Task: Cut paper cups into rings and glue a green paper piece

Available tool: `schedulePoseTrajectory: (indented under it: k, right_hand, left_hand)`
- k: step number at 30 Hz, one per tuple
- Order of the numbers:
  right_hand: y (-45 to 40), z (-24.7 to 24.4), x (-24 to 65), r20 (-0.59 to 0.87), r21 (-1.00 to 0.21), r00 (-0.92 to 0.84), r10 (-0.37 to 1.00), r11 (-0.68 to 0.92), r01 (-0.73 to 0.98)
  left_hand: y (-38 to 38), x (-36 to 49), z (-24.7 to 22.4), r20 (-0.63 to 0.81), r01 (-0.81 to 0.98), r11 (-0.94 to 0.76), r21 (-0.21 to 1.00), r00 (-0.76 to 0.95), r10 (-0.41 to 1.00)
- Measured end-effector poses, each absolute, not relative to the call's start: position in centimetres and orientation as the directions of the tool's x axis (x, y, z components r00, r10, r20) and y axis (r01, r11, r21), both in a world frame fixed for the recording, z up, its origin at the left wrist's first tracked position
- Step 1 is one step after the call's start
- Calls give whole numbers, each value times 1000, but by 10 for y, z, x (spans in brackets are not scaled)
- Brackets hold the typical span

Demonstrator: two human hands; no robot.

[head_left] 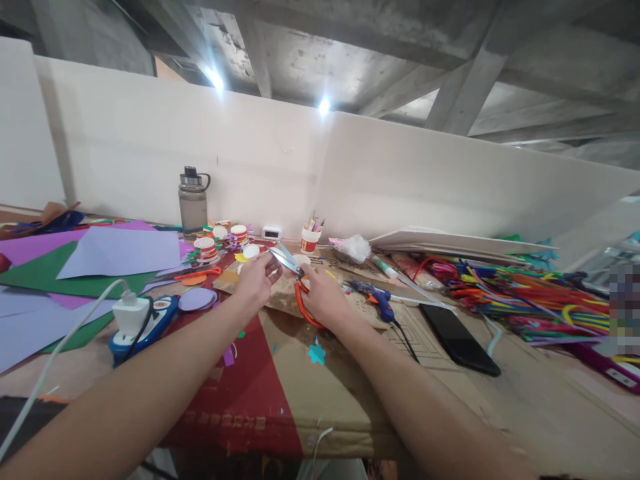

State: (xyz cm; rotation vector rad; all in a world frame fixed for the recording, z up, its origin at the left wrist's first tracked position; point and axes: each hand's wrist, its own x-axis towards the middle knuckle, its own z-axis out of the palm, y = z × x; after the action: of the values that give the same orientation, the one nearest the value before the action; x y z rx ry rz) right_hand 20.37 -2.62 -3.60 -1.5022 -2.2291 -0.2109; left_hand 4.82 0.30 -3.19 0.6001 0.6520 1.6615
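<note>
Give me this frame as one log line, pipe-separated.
right hand: holding red-handled scissors, blades parted | left hand: beside blades, grip unclear | nearby: teal paper cutout, blue glue gun, black phone

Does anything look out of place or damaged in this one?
I can see no spill or clear damage. Mildly untidy: a teal flower-shaped cutout and a purple scrap lie loose on the cardboard, nearer the person than the scissors in the right hand.
</note>
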Motion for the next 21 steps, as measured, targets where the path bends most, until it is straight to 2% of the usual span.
schedulePoseTrajectory:
  k: [9,21]
  right_hand:
    - [-25,-41,204,428,-59,-309,849,368,928]
    - [-25,-38,203,368,-53,-306,878,348,936]
  left_hand:
    - [1,51,-32,-24,-718,-114,687,-179,984]
    - [1,52,-35,-133,-761,-57,647,-186,974]
